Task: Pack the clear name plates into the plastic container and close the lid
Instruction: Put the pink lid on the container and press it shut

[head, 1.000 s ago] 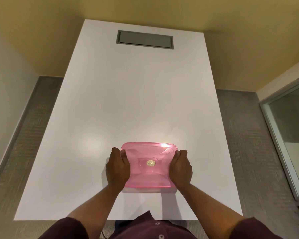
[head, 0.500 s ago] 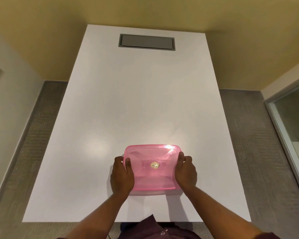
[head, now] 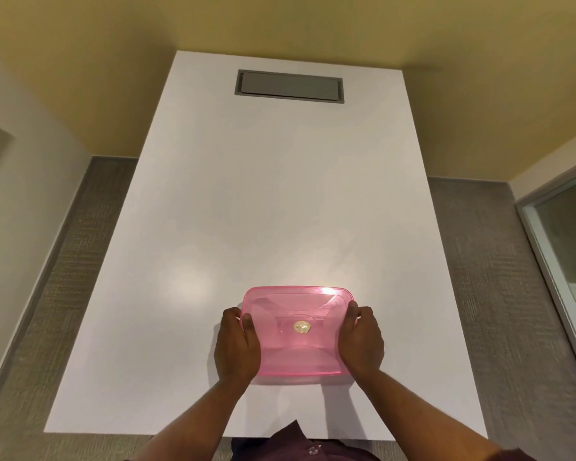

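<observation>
A pink see-through plastic container (head: pixel 298 317) rests on the white table (head: pixel 280 194) near its front edge, with its pink lid on top and a small gold sticker (head: pixel 302 326) at the lid's centre. My left hand (head: pixel 235 344) grips its left side, thumb over the lid edge. My right hand (head: pixel 361 341) grips its right side the same way. No clear name plates can be made out through the pink plastic or on the table.
A grey recessed panel (head: pixel 289 86) is set into the table's far end. Grey carpet lies on both sides of the table, a yellow wall stands behind it, and a glass partition (head: pixel 569 247) is at the right.
The view has tilted, so the table and container sit lower in frame. Both hands stay on the container's sides, with thumbs now curled further over the lid edges.
</observation>
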`<act>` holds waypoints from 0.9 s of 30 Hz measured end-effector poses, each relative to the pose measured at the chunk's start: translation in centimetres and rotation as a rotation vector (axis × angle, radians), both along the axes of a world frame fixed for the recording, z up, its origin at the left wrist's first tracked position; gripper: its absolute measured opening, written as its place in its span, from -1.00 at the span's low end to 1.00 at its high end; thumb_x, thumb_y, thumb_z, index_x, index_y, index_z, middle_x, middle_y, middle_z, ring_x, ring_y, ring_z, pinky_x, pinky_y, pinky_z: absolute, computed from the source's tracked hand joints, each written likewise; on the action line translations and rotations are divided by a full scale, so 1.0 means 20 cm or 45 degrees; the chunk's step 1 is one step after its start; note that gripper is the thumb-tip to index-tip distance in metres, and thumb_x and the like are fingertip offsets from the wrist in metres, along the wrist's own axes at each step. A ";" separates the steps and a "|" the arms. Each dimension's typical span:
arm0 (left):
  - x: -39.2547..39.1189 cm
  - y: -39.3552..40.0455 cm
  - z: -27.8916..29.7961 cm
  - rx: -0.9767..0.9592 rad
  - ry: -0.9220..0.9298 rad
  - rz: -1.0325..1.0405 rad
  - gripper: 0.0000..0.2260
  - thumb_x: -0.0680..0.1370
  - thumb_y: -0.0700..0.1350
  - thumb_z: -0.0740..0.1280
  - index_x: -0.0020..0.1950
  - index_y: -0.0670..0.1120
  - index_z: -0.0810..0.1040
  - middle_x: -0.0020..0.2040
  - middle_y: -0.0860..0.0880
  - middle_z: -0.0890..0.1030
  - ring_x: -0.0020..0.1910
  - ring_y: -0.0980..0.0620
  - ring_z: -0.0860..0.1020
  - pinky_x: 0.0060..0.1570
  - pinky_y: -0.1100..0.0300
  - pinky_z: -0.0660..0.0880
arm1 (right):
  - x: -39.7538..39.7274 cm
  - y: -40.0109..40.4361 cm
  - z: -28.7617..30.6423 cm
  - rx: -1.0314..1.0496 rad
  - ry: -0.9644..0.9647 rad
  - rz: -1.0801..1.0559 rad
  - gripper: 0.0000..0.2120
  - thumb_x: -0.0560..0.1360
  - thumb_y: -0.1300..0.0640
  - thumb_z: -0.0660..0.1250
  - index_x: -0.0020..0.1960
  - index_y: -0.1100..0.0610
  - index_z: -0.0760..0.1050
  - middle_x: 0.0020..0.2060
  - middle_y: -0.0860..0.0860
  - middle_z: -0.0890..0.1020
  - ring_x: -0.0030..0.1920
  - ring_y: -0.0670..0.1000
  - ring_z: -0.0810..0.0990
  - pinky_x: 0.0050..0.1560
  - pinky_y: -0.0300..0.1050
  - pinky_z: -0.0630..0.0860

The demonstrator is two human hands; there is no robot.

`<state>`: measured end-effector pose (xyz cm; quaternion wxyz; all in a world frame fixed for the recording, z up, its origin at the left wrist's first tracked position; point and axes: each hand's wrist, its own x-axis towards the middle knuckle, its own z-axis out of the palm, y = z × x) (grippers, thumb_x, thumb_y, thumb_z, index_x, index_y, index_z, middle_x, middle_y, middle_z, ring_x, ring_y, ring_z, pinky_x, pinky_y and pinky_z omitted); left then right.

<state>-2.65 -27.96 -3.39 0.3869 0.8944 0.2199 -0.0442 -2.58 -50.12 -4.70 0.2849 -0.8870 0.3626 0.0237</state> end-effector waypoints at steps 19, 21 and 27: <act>0.50 0.00 0.15 -0.426 0.231 0.186 -0.61 0.69 0.03 0.02 0.42 -0.06 0.45 0.35 -0.18 0.54 0.33 -0.21 0.48 0.38 -0.05 0.38 | 0.46 -0.01 0.21 0.683 0.096 0.011 -0.50 0.69 -0.16 0.00 0.38 0.12 0.48 0.24 0.13 0.61 0.24 0.18 0.55 0.36 0.14 0.45; 0.59 0.00 0.15 -0.438 0.233 0.202 -0.61 0.69 0.04 0.02 0.42 -0.03 0.45 0.37 -0.17 0.53 0.35 -0.21 0.47 0.39 -0.05 0.36 | 0.56 -0.01 0.21 0.718 0.091 0.015 -0.53 0.69 -0.15 0.03 0.36 0.13 0.48 0.20 0.12 0.61 0.20 0.17 0.56 0.34 0.14 0.47; 0.83 0.02 0.10 -0.440 0.240 0.207 -0.61 0.69 0.07 0.02 0.43 -0.01 0.44 0.39 -0.17 0.52 0.36 -0.22 0.46 0.39 -0.04 0.35 | 0.78 0.00 0.18 0.770 0.087 -0.014 -0.54 0.70 -0.13 0.05 0.42 0.12 0.45 0.28 0.12 0.58 0.27 0.17 0.54 0.39 0.17 0.44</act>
